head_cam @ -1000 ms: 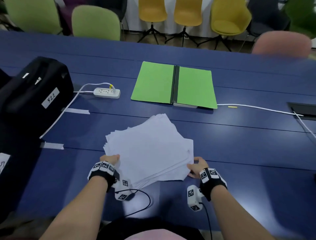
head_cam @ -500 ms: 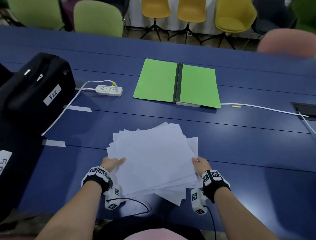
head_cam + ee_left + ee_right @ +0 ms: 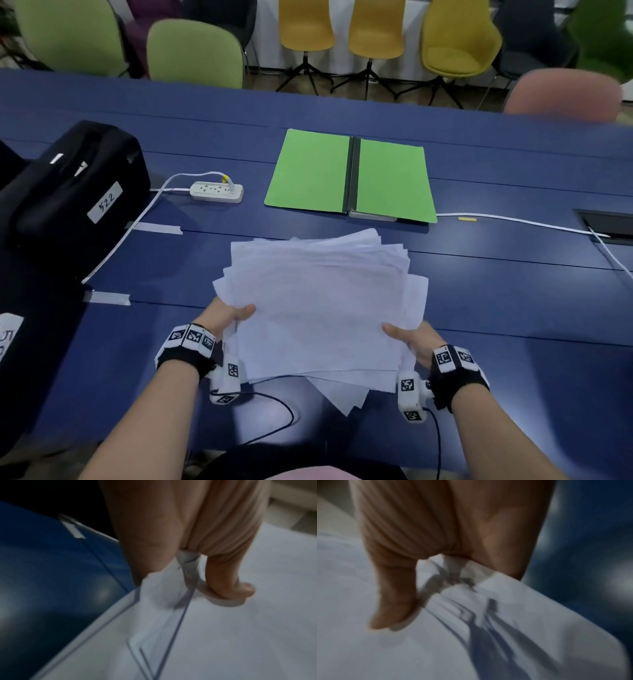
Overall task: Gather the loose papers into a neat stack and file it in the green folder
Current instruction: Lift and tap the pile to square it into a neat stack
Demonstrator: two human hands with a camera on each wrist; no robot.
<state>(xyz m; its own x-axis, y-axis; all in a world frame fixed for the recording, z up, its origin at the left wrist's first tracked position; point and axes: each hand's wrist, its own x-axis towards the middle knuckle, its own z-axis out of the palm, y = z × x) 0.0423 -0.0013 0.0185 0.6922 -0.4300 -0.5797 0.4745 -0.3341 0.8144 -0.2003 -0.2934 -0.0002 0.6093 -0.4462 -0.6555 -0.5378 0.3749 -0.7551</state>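
Note:
A ragged pile of white papers (image 3: 318, 305) is lifted off the blue table (image 3: 513, 308), tilted up toward me, with sheet corners sticking out at the sides and bottom. My left hand (image 3: 227, 317) pinches its left edge, thumb on top and fingers hidden underneath. My right hand (image 3: 407, 337) pinches the right edge the same way. The wrist views show each thumb (image 3: 229, 582) (image 3: 392, 609) pressed on the top sheet (image 3: 240, 635) (image 3: 368, 649). The green folder (image 3: 349, 176) lies open and flat farther back on the table, beyond the papers.
A black bag (image 3: 68, 185) labelled 522 sits at the left. A white power strip (image 3: 216, 191) and its cable lie left of the folder. Another white cable (image 3: 513, 222) runs right to a floor box (image 3: 606, 228). Chairs (image 3: 195, 54) line the far side.
The pile has come up from lying flat on the table into both hands. It now stands squarer to me and higher, with both thumbs clamped on top.

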